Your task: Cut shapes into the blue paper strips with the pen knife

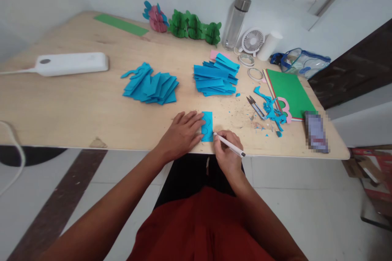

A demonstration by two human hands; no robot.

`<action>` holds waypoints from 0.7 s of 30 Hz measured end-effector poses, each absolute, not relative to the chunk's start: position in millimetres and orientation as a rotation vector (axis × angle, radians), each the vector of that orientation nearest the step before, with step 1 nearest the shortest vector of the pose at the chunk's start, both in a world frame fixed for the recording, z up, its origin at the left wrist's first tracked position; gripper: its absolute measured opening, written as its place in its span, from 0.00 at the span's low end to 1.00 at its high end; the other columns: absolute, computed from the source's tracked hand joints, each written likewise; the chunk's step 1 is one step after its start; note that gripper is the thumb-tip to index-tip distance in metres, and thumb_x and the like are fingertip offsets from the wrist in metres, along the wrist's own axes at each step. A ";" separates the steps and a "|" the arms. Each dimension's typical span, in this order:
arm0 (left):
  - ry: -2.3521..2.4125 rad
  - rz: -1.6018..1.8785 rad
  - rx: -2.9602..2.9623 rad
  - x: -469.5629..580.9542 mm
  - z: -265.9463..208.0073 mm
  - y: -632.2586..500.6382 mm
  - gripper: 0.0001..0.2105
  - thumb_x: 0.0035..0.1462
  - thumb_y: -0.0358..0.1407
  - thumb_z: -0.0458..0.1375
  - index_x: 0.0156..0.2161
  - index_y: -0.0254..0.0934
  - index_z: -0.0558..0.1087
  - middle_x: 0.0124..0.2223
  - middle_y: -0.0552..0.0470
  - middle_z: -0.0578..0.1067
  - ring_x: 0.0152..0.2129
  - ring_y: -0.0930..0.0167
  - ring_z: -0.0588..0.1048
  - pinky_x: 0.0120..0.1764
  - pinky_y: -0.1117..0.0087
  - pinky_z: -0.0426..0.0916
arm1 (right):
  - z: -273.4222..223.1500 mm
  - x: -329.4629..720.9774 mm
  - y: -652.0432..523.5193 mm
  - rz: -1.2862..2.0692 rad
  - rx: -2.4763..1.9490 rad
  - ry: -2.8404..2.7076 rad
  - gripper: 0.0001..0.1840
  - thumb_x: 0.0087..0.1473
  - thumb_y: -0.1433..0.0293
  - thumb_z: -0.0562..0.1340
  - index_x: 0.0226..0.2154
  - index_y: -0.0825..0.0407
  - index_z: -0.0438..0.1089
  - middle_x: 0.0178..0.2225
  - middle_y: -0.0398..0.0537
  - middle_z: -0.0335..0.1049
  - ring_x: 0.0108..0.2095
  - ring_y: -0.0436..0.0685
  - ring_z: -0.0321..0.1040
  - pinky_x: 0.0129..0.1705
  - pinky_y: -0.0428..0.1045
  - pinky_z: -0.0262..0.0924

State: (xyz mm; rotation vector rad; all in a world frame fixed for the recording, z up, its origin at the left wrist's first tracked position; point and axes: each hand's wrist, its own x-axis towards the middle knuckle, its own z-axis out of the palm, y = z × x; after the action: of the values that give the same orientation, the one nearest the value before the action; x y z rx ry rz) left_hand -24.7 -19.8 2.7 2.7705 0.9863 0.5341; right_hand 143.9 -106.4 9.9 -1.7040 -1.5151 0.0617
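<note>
A small blue paper rectangle (208, 125) lies near the table's front edge, with dark curved lines drawn on it. My left hand (181, 134) rests flat with fingers out, its fingertips on the paper's left side. In my right hand (228, 151) is a white pen (228, 143), its tip at the paper's right edge. Behind the paper sits a pile of folded blue strips (216, 76). Farther left is another pile of blue paper pieces (153, 87). Thread snips (256, 108) lie to the right beside blue paper scraps (272, 110).
A pink paper cutout (285, 110), green paper sheets (292, 91) and a phone (316, 131) lie at right. Along the wall stand green paper shapes (193, 26), a pink one (157, 19), a glass bottle (235, 24) and a small fan (252, 41). A white power strip (73, 64) lies left.
</note>
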 end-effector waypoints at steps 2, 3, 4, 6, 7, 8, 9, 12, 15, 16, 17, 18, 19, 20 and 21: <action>0.984 0.537 2.769 -24.7 1.8 -19.5 0.19 0.64 0.37 0.47 0.55 0.34 0.71 0.62 0.39 0.68 0.61 0.53 0.62 0.60 0.45 0.56 | 9.5 144.2 -106.3 0.082 -1.693 -1.502 0.10 0.60 0.67 0.58 0.29 0.51 0.70 0.29 0.47 0.73 0.31 0.54 0.68 0.38 0.51 0.60; 0.981 0.535 2.768 -24.7 1.5 -19.4 0.18 0.64 0.37 0.48 0.54 0.34 0.71 0.62 0.39 0.68 0.61 0.53 0.62 0.60 0.45 0.56 | 9.1 144.6 -106.4 0.109 -1.681 -1.480 0.09 0.60 0.67 0.58 0.29 0.51 0.70 0.29 0.46 0.73 0.31 0.55 0.68 0.38 0.51 0.61; 0.979 0.534 2.765 -24.7 1.4 -19.2 0.18 0.64 0.37 0.48 0.54 0.35 0.71 0.62 0.40 0.68 0.61 0.53 0.62 0.60 0.45 0.56 | 8.4 145.2 -106.7 0.151 -1.662 -1.449 0.09 0.60 0.66 0.58 0.30 0.50 0.70 0.29 0.46 0.74 0.32 0.55 0.69 0.38 0.51 0.62; 0.976 0.530 2.759 -24.7 1.5 -19.0 0.18 0.64 0.37 0.48 0.54 0.35 0.72 0.62 0.40 0.68 0.61 0.53 0.62 0.60 0.45 0.56 | 7.0 146.9 -107.4 0.255 -1.614 -1.370 0.08 0.60 0.65 0.58 0.32 0.50 0.70 0.30 0.46 0.74 0.32 0.55 0.70 0.38 0.51 0.64; 0.974 0.528 2.755 -24.7 1.8 -18.9 0.18 0.64 0.37 0.48 0.54 0.34 0.72 0.62 0.39 0.68 0.61 0.53 0.62 0.59 0.45 0.57 | 6.5 147.8 -107.7 0.300 -1.589 -1.330 0.08 0.60 0.65 0.58 0.34 0.50 0.70 0.31 0.46 0.74 0.32 0.55 0.71 0.38 0.51 0.65; 0.973 0.525 2.752 -24.7 2.2 -18.9 0.18 0.64 0.38 0.47 0.53 0.34 0.72 0.63 0.39 0.68 0.61 0.52 0.62 0.59 0.44 0.57 | 6.4 148.9 -107.9 0.331 -1.567 -1.301 0.08 0.60 0.64 0.58 0.35 0.50 0.70 0.32 0.46 0.75 0.33 0.55 0.72 0.38 0.52 0.65; 0.973 0.520 2.748 -24.7 2.8 -18.9 0.18 0.64 0.38 0.47 0.54 0.33 0.72 0.63 0.39 0.68 0.61 0.52 0.62 0.59 0.44 0.57 | 6.9 149.9 -107.8 0.345 -1.548 -1.292 0.08 0.61 0.64 0.58 0.37 0.50 0.70 0.33 0.47 0.76 0.35 0.56 0.73 0.39 0.52 0.66; 0.971 0.508 2.744 -24.7 4.8 -19.4 0.19 0.64 0.37 0.47 0.55 0.33 0.71 0.62 0.38 0.68 0.61 0.52 0.62 0.59 0.44 0.57 | 11.1 152.6 -105.7 0.329 -1.499 -1.410 0.09 0.62 0.66 0.57 0.41 0.49 0.72 0.38 0.48 0.78 0.40 0.57 0.74 0.45 0.54 0.66; 0.978 0.506 2.735 -24.4 6.7 -20.1 0.19 0.64 0.37 0.47 0.55 0.32 0.71 0.63 0.38 0.68 0.62 0.53 0.61 0.60 0.45 0.56 | 15.6 154.5 -101.8 0.266 -1.469 -1.602 0.12 0.64 0.68 0.55 0.45 0.49 0.73 0.42 0.49 0.78 0.44 0.57 0.73 0.48 0.55 0.64; 0.982 0.506 2.729 -24.2 7.2 -20.3 0.19 0.64 0.37 0.47 0.55 0.33 0.70 0.63 0.39 0.68 0.62 0.53 0.61 0.60 0.46 0.56 | 16.3 154.9 -100.6 0.245 -1.469 -1.659 0.13 0.64 0.69 0.55 0.47 0.49 0.72 0.43 0.49 0.78 0.44 0.57 0.73 0.49 0.55 0.63; 0.987 0.506 2.722 -24.2 7.6 -20.5 0.19 0.64 0.37 0.47 0.56 0.33 0.70 0.63 0.39 0.68 0.62 0.54 0.61 0.60 0.47 0.56 | 16.6 155.1 -99.6 0.223 -1.477 -1.710 0.14 0.64 0.69 0.55 0.49 0.49 0.72 0.44 0.50 0.78 0.45 0.58 0.72 0.49 0.55 0.63; 0.991 0.506 2.716 -24.1 8.0 -20.7 0.19 0.64 0.37 0.47 0.56 0.34 0.70 0.63 0.40 0.68 0.62 0.54 0.61 0.61 0.47 0.56 | 16.5 155.2 -98.9 0.203 -1.489 -1.758 0.15 0.64 0.69 0.55 0.50 0.50 0.71 0.43 0.50 0.78 0.45 0.58 0.72 0.48 0.55 0.63; 0.994 0.504 2.710 -24.1 8.4 -20.8 0.19 0.64 0.37 0.47 0.56 0.34 0.70 0.63 0.41 0.68 0.62 0.55 0.61 0.61 0.48 0.56 | 16.2 155.0 -98.5 0.181 -1.504 -1.801 0.15 0.65 0.69 0.55 0.51 0.50 0.71 0.43 0.50 0.78 0.45 0.58 0.71 0.48 0.55 0.62; 0.995 0.502 2.706 -24.2 8.8 -21.0 0.19 0.64 0.37 0.47 0.56 0.34 0.70 0.63 0.41 0.68 0.62 0.55 0.61 0.61 0.48 0.55 | 15.7 154.7 -98.3 0.157 -1.520 -1.833 0.15 0.65 0.70 0.55 0.51 0.50 0.71 0.42 0.51 0.78 0.45 0.59 0.71 0.48 0.55 0.62; 0.996 0.500 2.702 -24.4 9.1 -21.1 0.19 0.64 0.37 0.47 0.56 0.34 0.70 0.63 0.40 0.68 0.63 0.55 0.61 0.61 0.47 0.55 | 15.2 154.2 -98.3 0.131 -1.536 -1.853 0.16 0.65 0.70 0.54 0.51 0.50 0.71 0.40 0.51 0.78 0.44 0.59 0.71 0.47 0.55 0.62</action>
State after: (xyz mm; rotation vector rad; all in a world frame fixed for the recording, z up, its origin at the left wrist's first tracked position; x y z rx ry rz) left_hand -24.4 -21.1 9.1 2.7025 0.9960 0.5003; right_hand 154.2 -98.3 15.2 -1.5360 -1.8529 0.1313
